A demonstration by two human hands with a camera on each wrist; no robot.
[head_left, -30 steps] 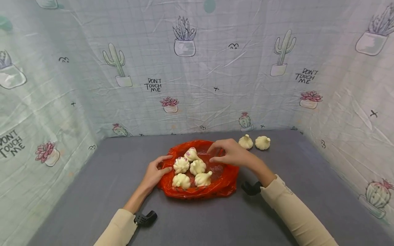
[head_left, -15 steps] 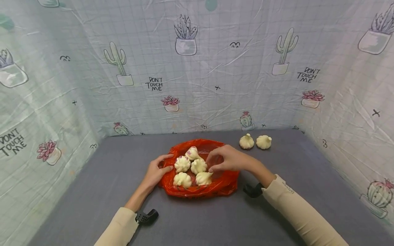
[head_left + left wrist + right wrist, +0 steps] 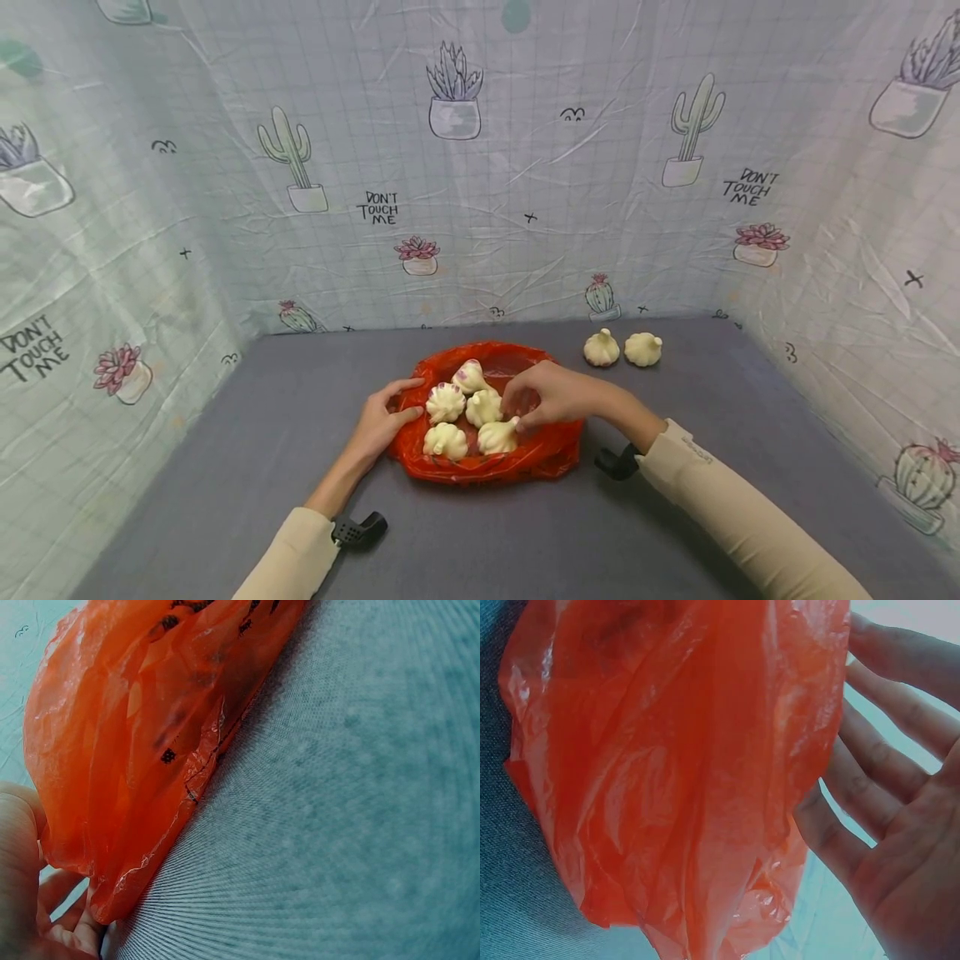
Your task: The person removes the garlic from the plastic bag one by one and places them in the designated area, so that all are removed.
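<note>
An orange-red plastic bag [image 3: 480,477] lies on the grey table with its mouth spread wide. Several garlic bulbs sit inside, among them a purple-flecked garlic bulb [image 3: 446,402] and a front-right garlic bulb [image 3: 497,437]. My left hand [image 3: 381,421] holds the bag's left side, thumb and index finger at its rim. Reaching in over the right rim, my right hand [image 3: 558,396] has its thumb at the stem of the front-right bulb. Its fingers [image 3: 885,765] look spread in the right wrist view, and the bag hides their tips.
Two more garlic bulbs, one pale [image 3: 602,347] and one beside it [image 3: 642,349], stand on the table behind the right hand. A cactus-printed curtain [image 3: 480,200] closes off the back and both sides. Black wrist cameras [image 3: 360,531] are worn on both wrists.
My right hand has lowered into the bag, toward the front-right garlic bulb, and its thumb has come to the stem. The left hand and the bag have stayed in place.
</note>
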